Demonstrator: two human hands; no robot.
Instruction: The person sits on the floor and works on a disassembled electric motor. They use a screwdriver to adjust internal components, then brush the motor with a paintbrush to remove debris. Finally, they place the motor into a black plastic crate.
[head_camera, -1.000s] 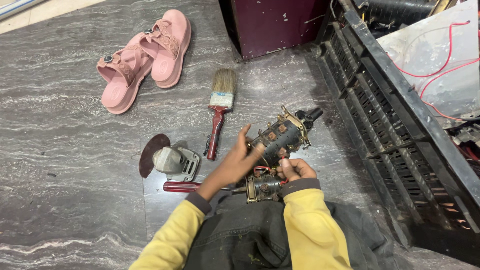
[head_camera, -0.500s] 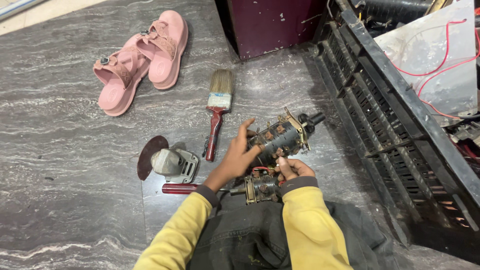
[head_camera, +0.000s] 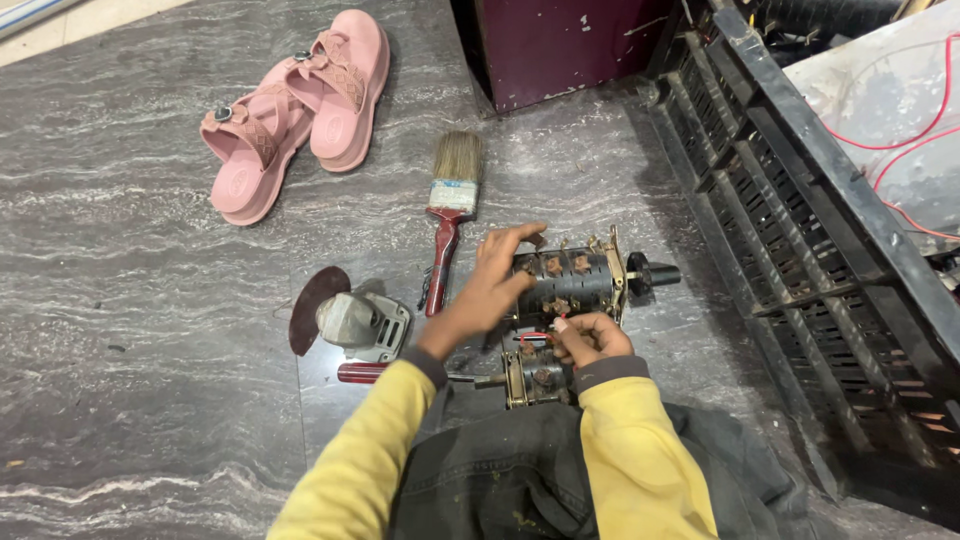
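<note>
Both hands busy: left hand (head_camera: 492, 285) clamped on rotary switch block (head_camera: 565, 282), right hand (head_camera: 590, 338) pinching red wire (head_camera: 535, 336) beneath. Risk: block rolls, wire tears loose; angle grinder (head_camera: 352, 322) close by elbow.

Soft even indoor light, mild sheen on the marble floor (head_camera: 150, 400), faint shadows, sharp focus, slight wide-angle edge stretch
</note>
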